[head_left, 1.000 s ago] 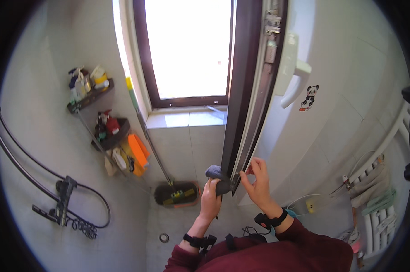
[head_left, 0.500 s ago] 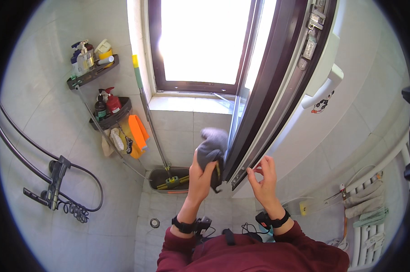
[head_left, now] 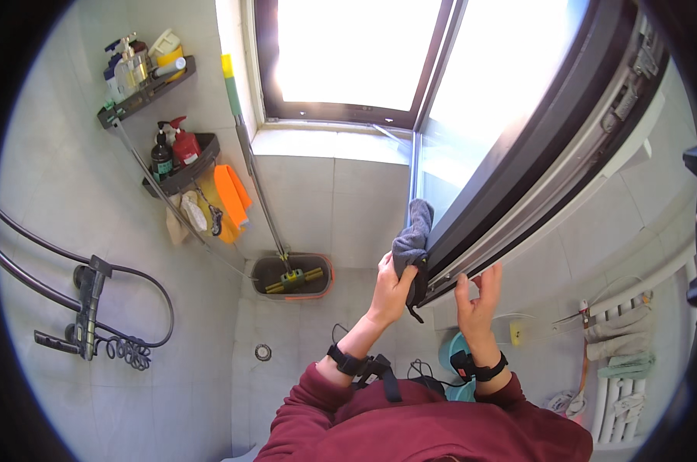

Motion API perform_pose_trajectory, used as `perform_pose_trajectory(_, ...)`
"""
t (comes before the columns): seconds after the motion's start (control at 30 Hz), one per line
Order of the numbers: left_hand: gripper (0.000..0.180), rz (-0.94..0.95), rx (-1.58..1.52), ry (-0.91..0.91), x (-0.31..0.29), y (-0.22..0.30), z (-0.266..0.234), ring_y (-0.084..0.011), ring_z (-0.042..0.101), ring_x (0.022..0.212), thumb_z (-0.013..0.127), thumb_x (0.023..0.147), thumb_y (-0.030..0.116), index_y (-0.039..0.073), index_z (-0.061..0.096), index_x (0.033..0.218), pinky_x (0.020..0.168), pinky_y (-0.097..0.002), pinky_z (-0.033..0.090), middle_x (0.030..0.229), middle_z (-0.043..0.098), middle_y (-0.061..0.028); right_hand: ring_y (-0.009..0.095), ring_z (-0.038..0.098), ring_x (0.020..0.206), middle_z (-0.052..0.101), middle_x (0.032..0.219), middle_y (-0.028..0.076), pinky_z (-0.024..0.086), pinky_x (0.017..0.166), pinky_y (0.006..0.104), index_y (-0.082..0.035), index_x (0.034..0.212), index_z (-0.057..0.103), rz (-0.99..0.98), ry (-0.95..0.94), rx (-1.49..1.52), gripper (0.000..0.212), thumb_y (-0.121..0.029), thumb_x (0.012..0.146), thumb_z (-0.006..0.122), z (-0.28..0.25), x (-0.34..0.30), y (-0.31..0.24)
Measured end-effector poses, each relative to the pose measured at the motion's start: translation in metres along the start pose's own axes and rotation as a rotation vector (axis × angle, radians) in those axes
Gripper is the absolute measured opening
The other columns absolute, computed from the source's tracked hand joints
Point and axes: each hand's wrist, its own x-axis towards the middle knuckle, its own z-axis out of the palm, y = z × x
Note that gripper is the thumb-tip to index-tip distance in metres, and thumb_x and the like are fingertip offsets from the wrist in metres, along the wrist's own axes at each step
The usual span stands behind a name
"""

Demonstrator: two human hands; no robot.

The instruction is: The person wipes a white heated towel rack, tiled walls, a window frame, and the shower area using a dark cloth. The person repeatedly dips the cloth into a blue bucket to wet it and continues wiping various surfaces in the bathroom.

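My left hand (head_left: 391, 289) is closed around a bunched grey cloth (head_left: 412, 240), with a black part and a small dangling strap at its lower end. The cloth lies against the lower edge of the open window sash (head_left: 510, 185), beside the glass. Close to the sash's bottom corner, my right hand (head_left: 479, 306) is held with fingers apart and nothing in it. Whether its fingertips touch the frame I cannot tell.
Beyond the sash are the window opening and a pale sill (head_left: 329, 146). A mop (head_left: 257, 185) stands in a grey bucket (head_left: 314, 269). Corner shelves (head_left: 180, 173) hold bottles at left, above a shower fitting (head_left: 94, 304). A towel rack (head_left: 621, 385) is at right.
The sash now shows more of its glass and its frame appears further right. My left hand has brought the cloth right, against the sash. My right hand has shifted right and its fingers have spread.
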Motion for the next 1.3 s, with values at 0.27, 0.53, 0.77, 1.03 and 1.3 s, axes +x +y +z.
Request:
perform_pose_trajectory(0.27,0.030,0.059,0.235,-0.050,-0.032,-0.058,-0.007,-0.0367,0.045,0.136,0.058,0.093,0.010,0.004,0.065,0.122,0.119,-0.0454,0.026,0.140,0.058,-0.0181,0.024,0.053,0.094,0.049,0.110,0.014,0.047,0.076,0.0300,0.005,0.111,0.056,0.020,-0.002,-0.086,0.017,-0.002,0.095,0.057,-0.010,-0.006,0.003)
perform_pose_trajectory(0.53,0.048,-0.028,0.035,-0.025,-0.071,-0.029,-0.004,-0.0385,0.042,0.142,0.066,0.095,0.015,-0.002,0.054,0.139,0.116,-0.0413,0.035,0.151,0.047,-0.0254,0.020,0.054,0.096,0.051,0.115,0.013,0.048,0.078,0.0283,0.004,0.113,0.056,0.086,0.080,-0.004,0.016,-0.004,0.099,0.053,-0.004,-0.012,0.009)
perform_pose_trajectory(0.77,0.065,-0.118,0.087,0.004,-0.055,-0.024,0.000,-0.0339,0.047,0.140,0.067,0.096,0.022,-0.005,0.040,0.149,0.116,-0.0390,0.035,0.148,0.048,-0.0266,0.011,0.047,0.087,0.046,0.098,0.004,0.043,0.072,0.0251,0.000,0.109,0.052,0.018,0.041,-0.212,0.014,-0.013,0.105,0.053,-0.014,-0.024,0.037)
perform_pose_trajectory(1.03,0.035,-0.307,-0.272,-0.053,-0.027,-0.057,0.011,-0.0140,0.054,0.110,0.055,0.103,0.022,0.001,0.056,0.130,0.102,-0.0305,0.041,0.116,0.063,-0.0059,0.023,0.049,0.087,0.046,0.103,0.013,0.044,0.070,0.0317,0.006,0.109,0.053,0.051,0.028,-0.143,0.020,-0.013,0.106,0.049,-0.009,-0.016,0.022)
perform_pose_trajectory(1.3,0.028,-0.328,-0.289,0.024,-0.064,-0.048,0.017,-0.0084,0.051,0.102,0.056,0.104,0.022,0.002,0.059,0.124,0.095,-0.0270,0.042,0.107,0.060,0.0012,0.030,0.054,0.097,0.051,0.115,0.020,0.047,0.079,0.0350,0.005,0.111,0.054,0.034,0.019,-0.113,0.020,-0.014,0.105,0.051,-0.009,-0.015,0.027)
